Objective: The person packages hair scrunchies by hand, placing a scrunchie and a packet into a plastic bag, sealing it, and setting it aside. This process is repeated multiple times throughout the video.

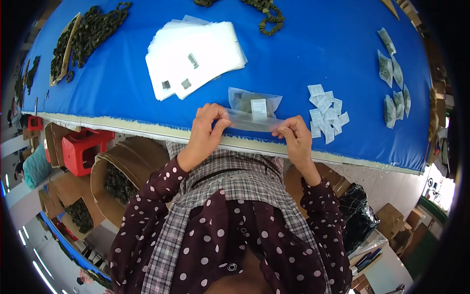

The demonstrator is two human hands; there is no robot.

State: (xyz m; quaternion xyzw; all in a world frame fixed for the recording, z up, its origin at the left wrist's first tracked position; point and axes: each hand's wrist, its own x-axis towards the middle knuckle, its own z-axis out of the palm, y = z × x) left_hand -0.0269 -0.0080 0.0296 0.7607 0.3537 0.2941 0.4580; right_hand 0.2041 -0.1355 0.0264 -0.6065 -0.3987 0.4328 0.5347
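A clear plastic bag [240, 100] lies at the front edge of the blue table, with something dark green and a white printed label [258, 108] inside. My left hand [208, 130] pinches the left end of the bag's near edge. At the right end of that edge, my right hand [296, 139] pinches the plastic between thumb and fingers. The bag's near strip is stretched between both hands. Small white printed labels [327, 104] lie scattered right of my right hand. Beyond my left hand sits a fanned stack of flat bags [196, 54].
Several filled bags [385, 68] lie at the table's right. Dark green scrunched bands [95, 34] are heaped at the far left, beside a cardboard tray [61, 63], with more at the far edge. Below the table's left are a red stool [81, 147] and cardboard boxes [122, 161].
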